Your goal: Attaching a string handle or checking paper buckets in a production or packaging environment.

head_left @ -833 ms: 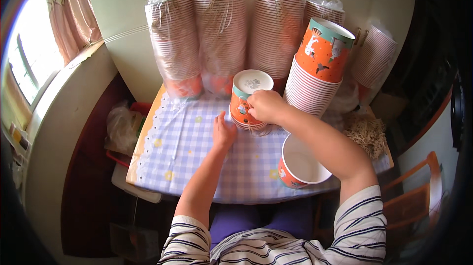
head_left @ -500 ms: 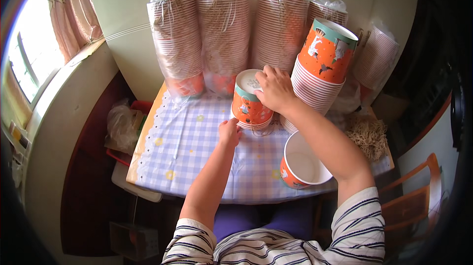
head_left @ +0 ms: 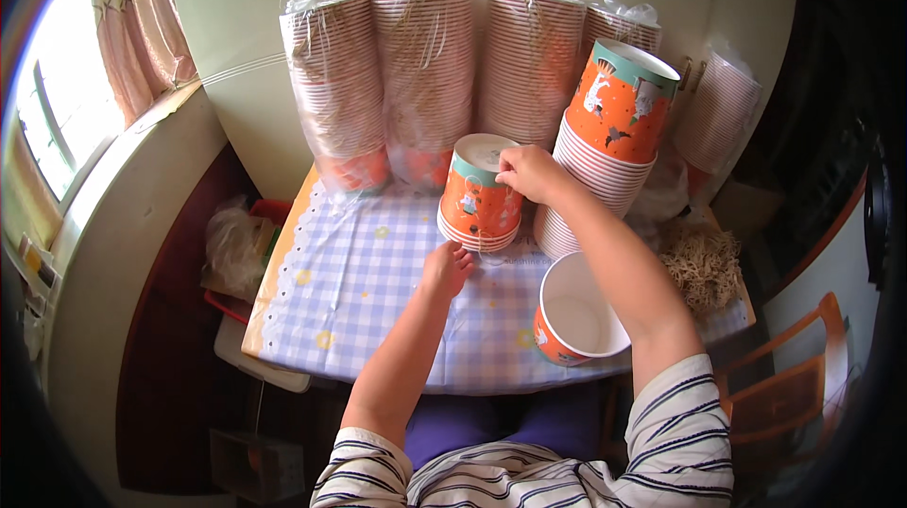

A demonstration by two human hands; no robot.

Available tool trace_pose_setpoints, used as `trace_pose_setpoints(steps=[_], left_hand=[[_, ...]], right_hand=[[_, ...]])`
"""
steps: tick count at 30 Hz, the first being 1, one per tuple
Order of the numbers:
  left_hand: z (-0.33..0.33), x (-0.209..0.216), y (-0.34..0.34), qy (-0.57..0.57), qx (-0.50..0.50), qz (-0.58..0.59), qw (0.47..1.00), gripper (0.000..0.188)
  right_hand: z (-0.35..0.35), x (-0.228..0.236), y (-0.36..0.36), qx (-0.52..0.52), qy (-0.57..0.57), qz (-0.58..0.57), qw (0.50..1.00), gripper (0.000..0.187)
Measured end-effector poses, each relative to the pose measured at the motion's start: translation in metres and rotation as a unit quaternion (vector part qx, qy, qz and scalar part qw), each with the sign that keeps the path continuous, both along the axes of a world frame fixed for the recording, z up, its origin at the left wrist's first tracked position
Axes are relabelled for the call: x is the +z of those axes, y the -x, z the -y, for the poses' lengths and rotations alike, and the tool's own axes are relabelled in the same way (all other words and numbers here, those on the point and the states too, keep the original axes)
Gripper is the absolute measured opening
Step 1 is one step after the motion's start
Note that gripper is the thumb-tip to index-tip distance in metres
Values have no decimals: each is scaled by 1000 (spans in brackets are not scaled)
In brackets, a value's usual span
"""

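Your right hand [head_left: 531, 173] slid from the flat top of the small cup stack [head_left: 482, 210] to its right edge. Your left hand [head_left: 448, 270] moved below the bottom rims. Both have curled fingers; I can't tell if they grip anything. The stack stands upside down on the surface [head_left: 378, 295], probably because wide rims sit steady.

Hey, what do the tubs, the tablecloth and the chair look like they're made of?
Tubs: probably coated paper; smooth printed sides, rounded white rims. Tablecloth: perhaps plastic; faint shine and creases, though fabric is possible. Chair: apparently varnished wood; reddish-brown, with slight sheen.
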State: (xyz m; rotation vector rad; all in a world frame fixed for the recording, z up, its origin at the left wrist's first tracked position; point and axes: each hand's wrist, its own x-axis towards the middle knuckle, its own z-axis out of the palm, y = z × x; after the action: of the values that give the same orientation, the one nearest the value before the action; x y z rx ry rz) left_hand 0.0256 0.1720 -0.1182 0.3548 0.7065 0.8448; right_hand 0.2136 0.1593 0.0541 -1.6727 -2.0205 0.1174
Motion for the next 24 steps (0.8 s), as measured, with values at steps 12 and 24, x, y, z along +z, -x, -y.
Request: trace_pose_setpoints(steps=[12,24], left_hand=[[47,36,10,-95,30,91,991,13],[51,53,12,-131,47,126,982,13]], right_hand=[[3,19,-7,32,-40,-59,997,22],[56,6,17,97,-185,65,976,9]])
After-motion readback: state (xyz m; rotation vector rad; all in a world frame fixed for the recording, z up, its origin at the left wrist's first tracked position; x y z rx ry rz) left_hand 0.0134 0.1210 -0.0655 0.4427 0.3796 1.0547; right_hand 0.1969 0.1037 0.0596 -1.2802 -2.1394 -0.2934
